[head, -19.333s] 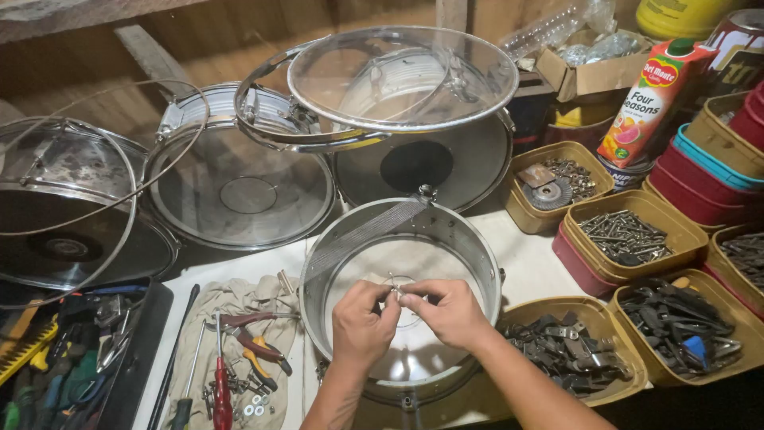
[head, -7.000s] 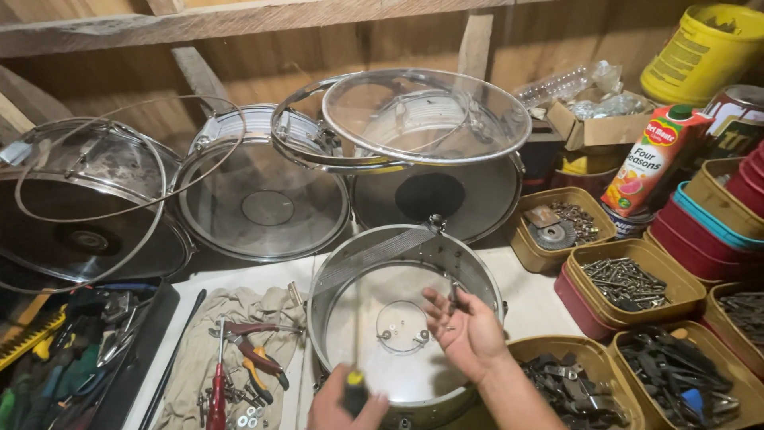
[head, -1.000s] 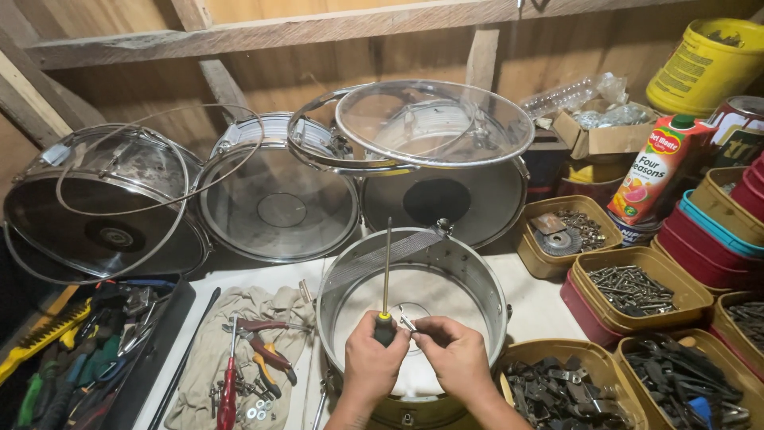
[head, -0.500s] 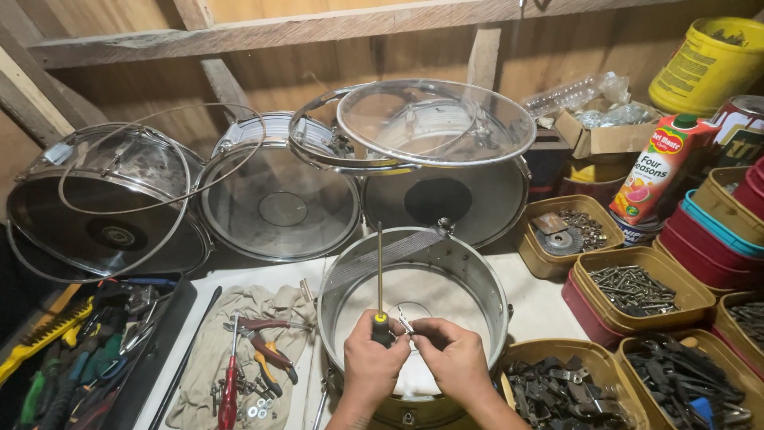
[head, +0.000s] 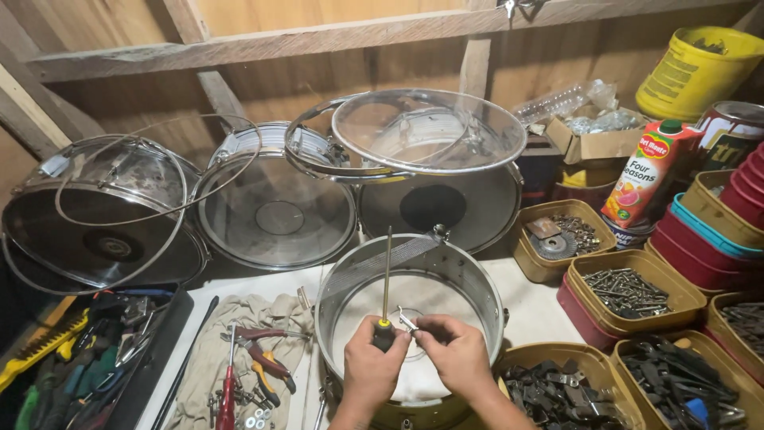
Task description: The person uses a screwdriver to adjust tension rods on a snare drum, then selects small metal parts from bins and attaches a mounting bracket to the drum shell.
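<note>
A silver drum shell [head: 476, 279] lies open side up on the bench in the head view, with snare wires [head: 374, 267] stretched across its far left inside. Over its near part my left hand [head: 372, 371] grips the black and yellow handle of a long screwdriver [head: 385, 299], whose shaft points away from me. My right hand [head: 454, 357] is beside it, pinching a small metal part [head: 407, 321] at the fingertips. Both hands nearly touch.
Three more drums [head: 278, 215] and loose hoops lean at the back. Pliers [head: 259, 358] lie on a cloth to the left, next to a tray of tools [head: 79, 366]. Tubs of screws [head: 625, 291] and hardware, a juice carton [head: 649, 171] and a yellow bucket [head: 696, 68] crowd the right.
The screwdriver went from lying low in my left hand to being held with its shaft pointing away over the shell. My right hand closed in beside it with the small part.
</note>
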